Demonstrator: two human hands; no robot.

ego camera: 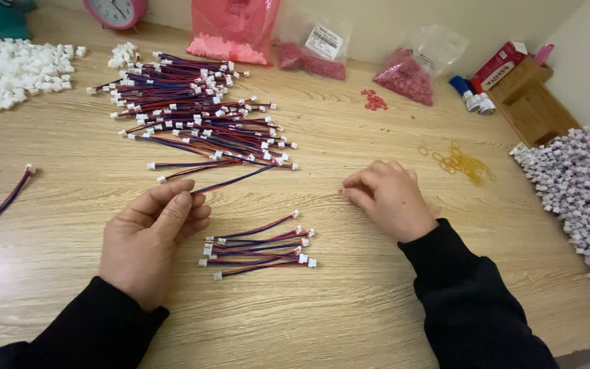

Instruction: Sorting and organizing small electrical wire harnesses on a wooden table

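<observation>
Head view: left hand (150,236) pinches red-blue wire lead (235,180); right hand (388,198) curled, contents unclear. Small finished bundle (259,246) near; big pile (199,113) far-left, most left.

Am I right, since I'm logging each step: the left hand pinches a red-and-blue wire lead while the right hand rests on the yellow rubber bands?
Not quite. In the head view the left hand does pinch a red-and-blue wire lead, but the right hand rests on the bare wooden table, apart from the yellow rubber bands.
</observation>
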